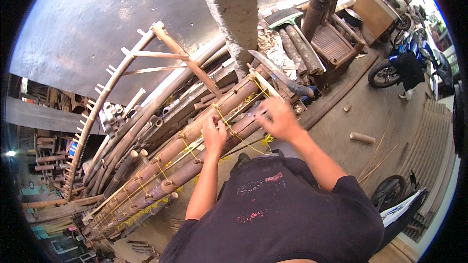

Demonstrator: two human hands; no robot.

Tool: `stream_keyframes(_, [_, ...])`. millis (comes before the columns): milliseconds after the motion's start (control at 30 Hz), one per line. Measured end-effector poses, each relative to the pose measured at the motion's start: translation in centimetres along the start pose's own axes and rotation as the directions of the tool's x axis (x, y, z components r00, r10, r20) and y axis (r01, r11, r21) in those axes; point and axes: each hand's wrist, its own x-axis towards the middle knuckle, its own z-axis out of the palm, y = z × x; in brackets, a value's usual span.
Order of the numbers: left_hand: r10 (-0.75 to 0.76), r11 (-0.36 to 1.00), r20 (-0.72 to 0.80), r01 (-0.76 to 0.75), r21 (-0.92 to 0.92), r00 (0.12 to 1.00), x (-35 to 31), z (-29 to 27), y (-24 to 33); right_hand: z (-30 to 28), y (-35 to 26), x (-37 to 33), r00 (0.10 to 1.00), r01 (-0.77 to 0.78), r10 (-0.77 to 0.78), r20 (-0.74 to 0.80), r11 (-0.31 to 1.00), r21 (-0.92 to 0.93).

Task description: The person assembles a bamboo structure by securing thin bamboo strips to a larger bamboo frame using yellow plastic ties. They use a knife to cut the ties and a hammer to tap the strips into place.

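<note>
Two long brown bamboo poles (182,137) lie side by side in front of me, running from the lower left to the upper middle. Yellow cord (188,149) laces across them around short pegs. At the near pole pair, my left hand (213,135) is closed, thumb and fingertips pinched at a strand of the cord. Farther right, my right hand (279,118) hovers by the poles' end, curled into a fist and blurred; what it holds is too smeared to make out. Below it dangles a loose loop of yellow cord (268,139).
A curved bamboo frame with pegs (104,90) leans at the left by stacked bamboo poles (113,153). A concrete pillar (239,24) rises ahead. A bamboo chair (334,44) and a blue motorbike (407,58) stand right. A cut bamboo piece (362,138) lies on the floor.
</note>
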Motion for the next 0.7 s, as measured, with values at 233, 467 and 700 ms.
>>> stream_keyframes(233, [0.161,0.943,0.336,-0.246,0.225,0.928,4.6,5.7,7.6,-4.2,10.3,1.8,0.9,-0.355,0.432,0.059,0.805,-0.475])
stream_keyframes(467, [0.021,0.964,0.409,-0.127,0.234,0.912,7.3,10.5,10.3,-3.9,12.9,2.3,0.918,-0.337,0.387,0.082,0.873,-0.352])
stream_keyframes(700, [-0.068,0.965,0.457,-0.058,0.255,0.887,7.7,9.8,11.7,-4.4,13.7,2.4,0.946,-0.257,0.303,0.114,0.917,-0.306])
